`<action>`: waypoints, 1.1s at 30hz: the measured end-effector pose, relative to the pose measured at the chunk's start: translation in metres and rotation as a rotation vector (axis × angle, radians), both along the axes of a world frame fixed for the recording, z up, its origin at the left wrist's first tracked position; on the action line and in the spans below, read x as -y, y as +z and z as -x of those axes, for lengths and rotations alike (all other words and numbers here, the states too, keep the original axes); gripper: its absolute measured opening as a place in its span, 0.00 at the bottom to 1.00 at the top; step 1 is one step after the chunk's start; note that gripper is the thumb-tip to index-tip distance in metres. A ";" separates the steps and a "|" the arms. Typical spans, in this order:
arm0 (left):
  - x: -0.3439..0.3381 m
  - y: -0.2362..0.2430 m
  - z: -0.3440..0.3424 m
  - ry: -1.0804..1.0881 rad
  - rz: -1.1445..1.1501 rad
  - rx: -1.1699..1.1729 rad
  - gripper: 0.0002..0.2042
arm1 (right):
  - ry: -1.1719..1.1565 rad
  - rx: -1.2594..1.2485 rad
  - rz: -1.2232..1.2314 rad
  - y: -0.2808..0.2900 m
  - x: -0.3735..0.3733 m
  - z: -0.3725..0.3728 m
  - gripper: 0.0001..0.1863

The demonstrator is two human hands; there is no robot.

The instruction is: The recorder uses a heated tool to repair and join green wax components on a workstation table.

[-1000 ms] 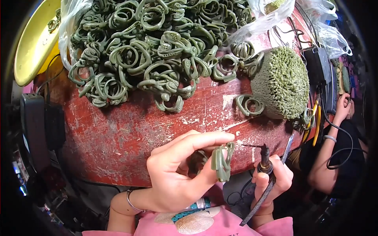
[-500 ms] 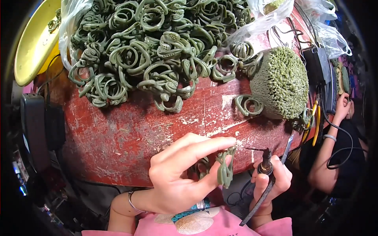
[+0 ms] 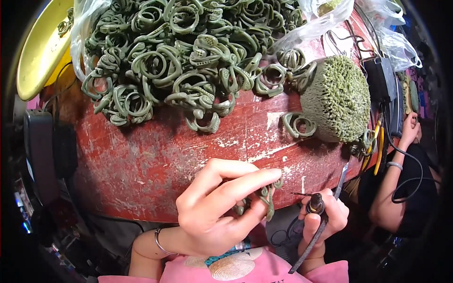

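Note:
My left hand [image 3: 214, 198] is closed in a pinch on a green wax ring [image 3: 268, 203], held just past the table's near edge. Part of the ring hides behind my fingers, and more green wax shows under them. My right hand [image 3: 332, 219] grips a wax pen [image 3: 315, 204] with a dark body and a thin black tip. That tip points left toward the ring, with a gap between them. A slim metal tool [image 3: 342, 180] with a dark textured shaft also lies across the right hand's fingers, slanting down to the left.
A large heap of green wax rings [image 3: 160, 66] covers the back of the worn red table [image 3: 141, 174]. At right stand a rough green block [image 3: 337, 101], a single ring [image 3: 299, 125], yellow-handled pliers [image 3: 380, 146] and cables. A yellow dish [image 3: 40, 52] is far left; another person's arm [image 3: 394, 165] is at right.
The wax pen has tilted and its tip has dropped slightly, moving a little left. My left fingers have shifted, turning the wax ring and covering more of it.

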State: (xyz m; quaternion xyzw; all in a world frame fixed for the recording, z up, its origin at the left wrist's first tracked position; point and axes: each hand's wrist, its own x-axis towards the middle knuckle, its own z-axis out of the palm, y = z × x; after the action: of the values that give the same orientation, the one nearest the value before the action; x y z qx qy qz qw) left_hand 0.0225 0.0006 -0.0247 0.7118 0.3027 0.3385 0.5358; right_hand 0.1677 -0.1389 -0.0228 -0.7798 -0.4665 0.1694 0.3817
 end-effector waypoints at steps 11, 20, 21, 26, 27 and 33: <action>0.002 -0.001 0.000 0.016 -0.017 0.021 0.17 | 0.016 0.014 0.024 0.001 0.001 -0.001 0.19; 0.001 0.002 0.001 0.020 -0.007 -0.019 0.16 | -0.005 0.030 0.026 0.000 0.000 0.001 0.19; 0.001 0.003 0.001 0.029 0.037 -0.026 0.16 | 0.002 0.048 0.022 0.000 0.000 0.000 0.19; -0.005 0.005 0.001 -0.003 0.045 -0.040 0.15 | -0.013 0.052 0.036 0.001 -0.001 0.001 0.19; -0.005 0.005 0.001 -0.008 0.078 -0.036 0.14 | -0.009 0.056 0.039 0.001 -0.001 0.001 0.19; -0.005 0.003 0.002 -0.011 0.170 -0.011 0.14 | -0.020 0.019 0.036 0.001 -0.002 0.002 0.19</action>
State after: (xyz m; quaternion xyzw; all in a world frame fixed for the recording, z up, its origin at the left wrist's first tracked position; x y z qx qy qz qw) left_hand 0.0201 0.0060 -0.0215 0.6675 0.3292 0.3047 0.5944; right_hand 0.1660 -0.1365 -0.0218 -0.7928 -0.4590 0.1664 0.3647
